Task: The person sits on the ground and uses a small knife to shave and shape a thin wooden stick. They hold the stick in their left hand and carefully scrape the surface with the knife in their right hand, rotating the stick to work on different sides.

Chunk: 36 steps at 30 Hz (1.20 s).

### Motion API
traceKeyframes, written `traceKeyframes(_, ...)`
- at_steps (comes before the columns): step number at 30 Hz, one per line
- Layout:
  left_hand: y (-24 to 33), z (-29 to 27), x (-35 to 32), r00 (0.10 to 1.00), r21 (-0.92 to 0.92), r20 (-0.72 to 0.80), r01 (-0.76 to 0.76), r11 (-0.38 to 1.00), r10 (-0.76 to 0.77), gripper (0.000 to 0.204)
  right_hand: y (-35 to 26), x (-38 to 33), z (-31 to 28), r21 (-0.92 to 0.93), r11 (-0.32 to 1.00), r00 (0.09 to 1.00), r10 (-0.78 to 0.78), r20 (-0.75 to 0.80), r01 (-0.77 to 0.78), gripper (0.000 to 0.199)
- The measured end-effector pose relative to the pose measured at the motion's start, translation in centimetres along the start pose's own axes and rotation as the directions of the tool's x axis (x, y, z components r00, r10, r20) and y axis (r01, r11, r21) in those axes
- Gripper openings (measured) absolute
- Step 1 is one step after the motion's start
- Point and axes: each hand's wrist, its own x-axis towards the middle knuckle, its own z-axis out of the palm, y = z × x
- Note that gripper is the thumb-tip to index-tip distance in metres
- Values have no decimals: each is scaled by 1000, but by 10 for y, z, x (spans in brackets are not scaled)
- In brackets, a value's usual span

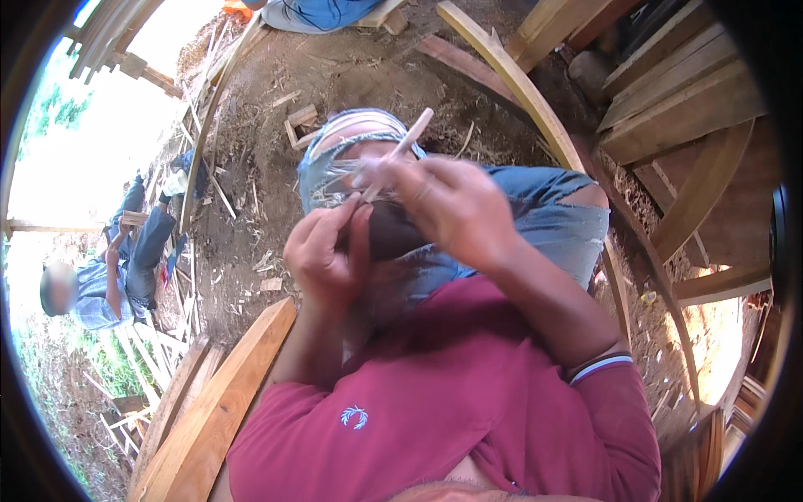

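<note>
A slim pale stick slants up and away over my lap, its kind not clear. My right hand, smeared by motion, is closed around its middle. At the stick's lower end, my left hand pinches with thumb and forefinger. Whether a blade or other small tool is between the hands cannot be made out. Beneath them are my ripped blue jeans, with a dark patch between the legs.
Beside my left arm lies a thick wooden beam. A curved plank arcs ahead, and stacked boards stand at the right. Wood scraps and shavings litter the dirt floor. Another person sits at the left; blue clothing shows ahead.
</note>
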Motion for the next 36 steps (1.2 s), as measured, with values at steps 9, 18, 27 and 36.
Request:
traceKeyframes(9,-1,-2,-1,1000,8,29,1,1000,-1,16,-7,-14,12,-68,997,998,-46,-49,43,46)
traceKeyframes(18,-1,2,-1,1000,-24,4,-13,1000,13,16,-2,-14,8,-80,997,997,1,-73,-7,55)
traceKeyframes(27,-1,-4,1,998,-1,58,-18,1000,18,13,-8,-13,5,-60,998,1000,-14,0,14,48)
traceKeyframes(36,0,0,1,999,11,36,-5,1000,5,16,5,-8,7,-55,998,992,26,-127,-33,44)
